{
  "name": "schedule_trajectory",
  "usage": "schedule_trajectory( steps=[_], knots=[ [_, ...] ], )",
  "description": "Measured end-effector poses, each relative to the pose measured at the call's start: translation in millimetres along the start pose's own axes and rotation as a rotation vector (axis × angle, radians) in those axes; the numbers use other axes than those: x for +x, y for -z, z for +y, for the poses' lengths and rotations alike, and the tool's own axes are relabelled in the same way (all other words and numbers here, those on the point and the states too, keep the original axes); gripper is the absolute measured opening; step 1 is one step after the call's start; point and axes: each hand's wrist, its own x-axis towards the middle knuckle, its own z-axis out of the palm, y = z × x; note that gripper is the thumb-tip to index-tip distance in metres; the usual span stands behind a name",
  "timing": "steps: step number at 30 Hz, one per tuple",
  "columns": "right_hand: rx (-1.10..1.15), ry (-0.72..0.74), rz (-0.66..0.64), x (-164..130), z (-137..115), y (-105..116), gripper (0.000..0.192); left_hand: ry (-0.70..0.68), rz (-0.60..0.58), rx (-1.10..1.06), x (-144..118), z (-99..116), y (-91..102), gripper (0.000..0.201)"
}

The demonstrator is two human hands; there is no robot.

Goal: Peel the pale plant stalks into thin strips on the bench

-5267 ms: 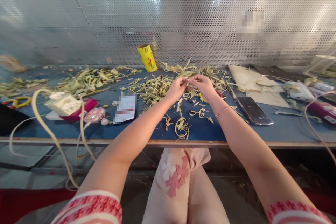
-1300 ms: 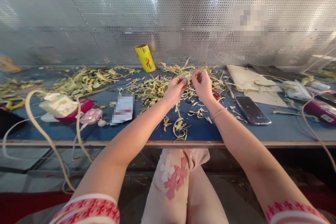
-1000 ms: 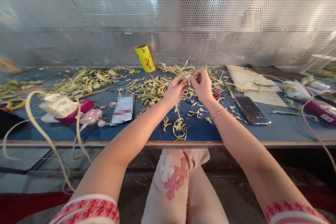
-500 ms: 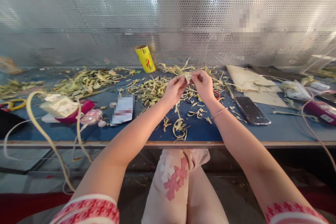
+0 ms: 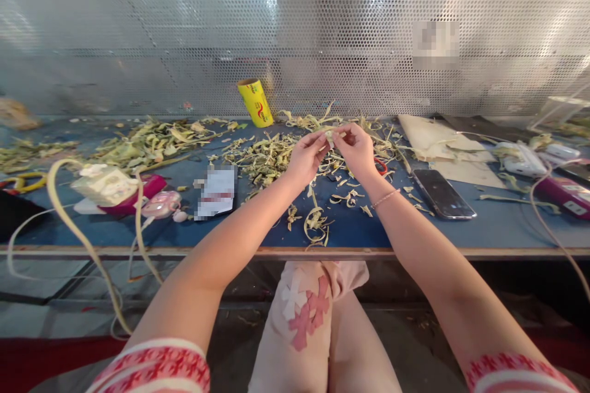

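Note:
My left hand (image 5: 307, 158) and my right hand (image 5: 354, 146) meet above the middle of the blue table. Between their pinched fingertips is a small pale yellow-green strip (image 5: 329, 134), mostly covered by the fingers; it looks like a piece of the dried plant material. Beneath and behind them spreads a loose pile of dried plant strips (image 5: 270, 159). A few curled strips (image 5: 316, 224) lie nearer the front edge. By my right wrist, part of a red handle loop (image 5: 380, 166) shows.
A yellow cardboard tube (image 5: 255, 103) stands tilted at the back. Phones (image 5: 445, 194) (image 5: 216, 192) lie on either side of my arms. More dried leaves (image 5: 152, 144) are heaped at left, near a beige hose (image 5: 92, 252). Pale sheets (image 5: 428, 138) lie at right. A perforated metal panel (image 5: 299, 24) rises behind.
My fingertips have closed further over the pale strip, so less of it shows. My right hand has shifted slightly left; the things on the table look unmoved.

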Motion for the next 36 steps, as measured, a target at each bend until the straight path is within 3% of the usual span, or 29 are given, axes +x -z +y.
schedule_trajectory(
  steps=[9, 16, 23, 31, 36],
  knots=[
    [0.042, -0.011, 0.033, 2, 7, -2, 0.006, 0.004, -0.025, -0.075, -3, 1, -3.5, 0.009],
    [-0.149, 0.14, 0.082, 0, 7, -1, 0.011, 0.011, -0.006, -0.171, -4, 2, -5.0, 0.008],
    [-0.25, 0.192, 0.039, -2, 7, -2, 0.017, 0.015, -0.001, -0.171, 0, -1, -1.5, 0.007],
    [-0.134, 0.078, 0.003, 1, 11, -4, 0.021, -0.015, 0.001, -0.065, 1, -3, -0.2, 0.01],
    [-0.196, 0.109, -0.099, 4, 12, -2, 0.025, -0.138, 0.041, 0.193, 2, -3, 0.7, 0.011]
  ],
)
